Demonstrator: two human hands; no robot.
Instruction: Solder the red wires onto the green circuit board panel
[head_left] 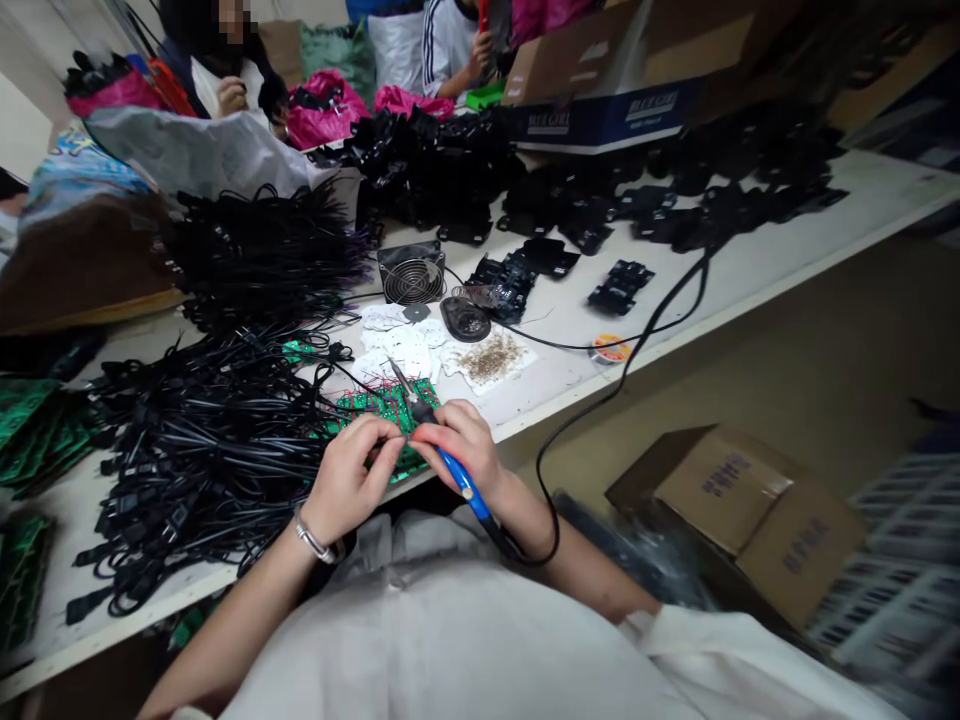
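Observation:
My right hand (469,450) is wrapped round the blue handle of a soldering iron (457,475), whose metal tip points up and away over the boards. Thumb and forefinger of my left hand (352,478) are pinched together, almost meeting the right fingertips. Something tiny may be between them, but it is too small to make out. Just beyond both hands lies a panel of green circuit boards (382,403) with thin red wires standing on it. White paper pieces (401,350) and a wiping pad with brown debris (491,362) lie behind the boards.
Bundled black power cords (225,430) heap up on the left. A small fan (411,275), an iron stand (466,318), a solder spool (610,348) and black plastic housings (619,287) lie farther back. The iron's cable (585,405) hangs over the table edge. Two people sit opposite.

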